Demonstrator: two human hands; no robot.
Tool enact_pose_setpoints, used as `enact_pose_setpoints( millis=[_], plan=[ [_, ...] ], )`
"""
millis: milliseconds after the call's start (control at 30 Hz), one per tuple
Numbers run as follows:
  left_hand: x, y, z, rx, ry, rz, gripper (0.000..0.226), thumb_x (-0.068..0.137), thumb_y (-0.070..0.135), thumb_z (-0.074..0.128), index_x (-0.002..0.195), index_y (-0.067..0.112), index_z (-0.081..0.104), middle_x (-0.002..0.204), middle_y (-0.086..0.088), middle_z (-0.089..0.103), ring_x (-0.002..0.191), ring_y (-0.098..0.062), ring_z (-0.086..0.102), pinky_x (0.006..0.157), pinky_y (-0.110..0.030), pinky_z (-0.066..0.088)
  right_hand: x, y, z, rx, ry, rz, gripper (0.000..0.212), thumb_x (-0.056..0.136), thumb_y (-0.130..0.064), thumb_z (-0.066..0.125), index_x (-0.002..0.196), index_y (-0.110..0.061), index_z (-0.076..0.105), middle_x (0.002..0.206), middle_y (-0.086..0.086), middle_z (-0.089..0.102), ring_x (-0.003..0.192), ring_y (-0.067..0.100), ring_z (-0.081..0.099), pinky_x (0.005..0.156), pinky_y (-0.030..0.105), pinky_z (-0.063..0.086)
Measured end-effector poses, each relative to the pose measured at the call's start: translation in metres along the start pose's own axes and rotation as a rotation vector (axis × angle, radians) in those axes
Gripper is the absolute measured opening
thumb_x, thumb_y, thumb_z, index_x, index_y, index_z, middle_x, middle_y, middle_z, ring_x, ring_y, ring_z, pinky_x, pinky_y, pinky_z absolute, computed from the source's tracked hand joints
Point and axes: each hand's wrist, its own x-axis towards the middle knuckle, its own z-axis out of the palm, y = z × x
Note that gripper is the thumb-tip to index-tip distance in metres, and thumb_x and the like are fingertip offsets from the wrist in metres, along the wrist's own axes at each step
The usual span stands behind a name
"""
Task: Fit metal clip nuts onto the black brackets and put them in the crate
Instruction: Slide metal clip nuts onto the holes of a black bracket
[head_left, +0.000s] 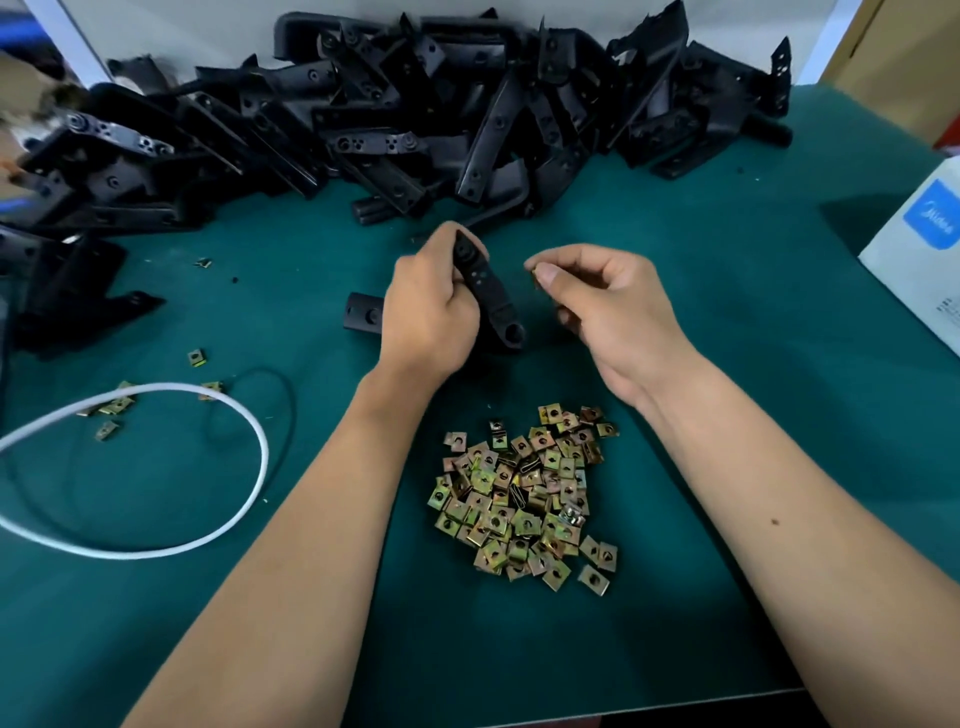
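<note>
Left grip (428, 306) clenched around a black bracket (488, 296), held upright just above the green counter (727, 312); right grip (597, 306) beside it, apart, pinching a small clip nut (535, 274) at thumb and forefinger. Nearer, between the forearms, a heap of clip nuts (524, 493); farther back, a pile of black brackets (389, 114).

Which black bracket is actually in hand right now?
The bracket gripped in the left hand, held upright at table centre. The rest lie loose: one flat beside that hand, the others heaped in the pile behind.
</note>
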Motion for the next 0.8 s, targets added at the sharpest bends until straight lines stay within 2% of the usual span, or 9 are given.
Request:
enact_pose_setpoints(
  millis=[67, 200, 467, 633, 800],
  plan=[
    [0.001, 0.002, 0.002, 0.049, -0.038, 0.023, 0.044, 0.069, 0.003, 0.032, 0.100, 0.010, 0.062, 0.080, -0.006, 0.066, 0.078, -0.033, 0.059, 0.068, -0.048, 0.051, -0.001, -0.001, 0.003, 0.080, 0.016, 0.005, 0.012, 0.096, -0.004, 0.068, 0.095, -0.010, 0.078, 0.079, -0.004, 0.070, 0.071, 0.007, 0.055, 0.063, 0.021, 0.046],
    [0.001, 0.007, 0.005, 0.139, -0.113, 0.043, 0.039, 0.072, 0.007, 0.033, 0.102, 0.005, 0.059, 0.081, -0.014, 0.066, 0.078, -0.043, 0.058, 0.069, -0.052, 0.051, -0.003, -0.003, 0.009, 0.160, 0.029, 0.003, 0.007, 0.094, -0.002, 0.070, 0.091, -0.007, 0.075, 0.078, 0.003, 0.070, 0.070, 0.010, 0.060, 0.063, 0.021, 0.051],
    [-0.001, 0.011, 0.004, 0.205, -0.119, 0.029, 0.028, 0.078, 0.004, 0.040, 0.102, 0.006, 0.056, 0.082, -0.014, 0.066, 0.076, -0.042, 0.058, 0.068, -0.052, 0.051, -0.004, -0.001, 0.019, 0.163, 0.126, 0.045, 0.010, 0.087, 0.000, 0.076, 0.080, -0.003, 0.071, 0.073, 0.005, 0.071, 0.064, 0.009, 0.063, 0.055, 0.020, 0.049],
    [-0.001, 0.013, 0.007, 0.274, -0.119, 0.046, 0.015, 0.087, 0.006, 0.050, 0.102, 0.008, 0.055, 0.080, -0.012, 0.066, 0.073, -0.041, 0.057, 0.068, -0.051, 0.051, -0.007, 0.001, 0.023, 0.163, 0.200, 0.000, 0.013, 0.086, 0.001, 0.076, 0.075, -0.003, 0.071, 0.068, 0.004, 0.070, 0.063, 0.013, 0.062, 0.058, 0.021, 0.050],
    [-0.002, 0.020, 0.009, 0.393, -0.097, 0.053, 0.013, 0.086, 0.004, 0.047, 0.098, 0.009, 0.046, 0.074, -0.014, 0.060, 0.065, -0.039, 0.053, 0.064, -0.050, 0.049, -0.009, 0.002, 0.024, 0.176, 0.247, -0.028, 0.018, 0.085, 0.001, 0.077, 0.071, -0.007, 0.070, 0.064, 0.001, 0.069, 0.060, 0.011, 0.060, 0.059, 0.021, 0.050]
  ],
)
